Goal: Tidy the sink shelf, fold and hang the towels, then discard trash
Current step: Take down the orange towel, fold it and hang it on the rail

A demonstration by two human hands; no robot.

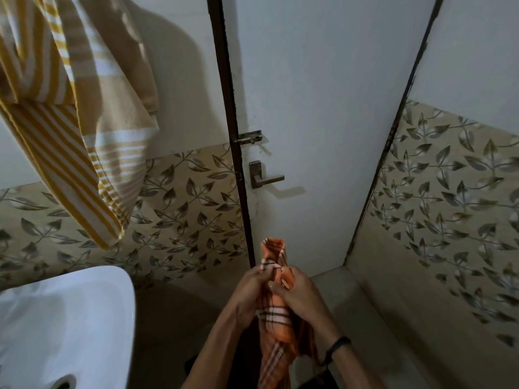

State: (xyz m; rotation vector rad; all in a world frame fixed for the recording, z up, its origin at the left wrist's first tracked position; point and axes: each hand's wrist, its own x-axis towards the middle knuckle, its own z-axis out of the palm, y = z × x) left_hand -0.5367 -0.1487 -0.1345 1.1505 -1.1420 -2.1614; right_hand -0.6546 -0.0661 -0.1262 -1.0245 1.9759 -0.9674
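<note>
An orange checked towel (276,318) with white and dark stripes hangs bunched between both hands at the bottom centre, its top end sticking up above my fingers. My left hand (250,293) grips it from the left and my right hand (297,296) grips it from the right, thumbs close together. A yellow-and-white striped towel (84,136) hangs at the upper left, draped in loose folds against the wall. The sink shelf and any trash are out of view.
A white sink basin (64,318) fills the lower left. Straight ahead is a white door (323,108) with a lever handle (265,178) and a bolt (250,138). Leaf-patterned tiles (449,206) cover the lower walls on both sides.
</note>
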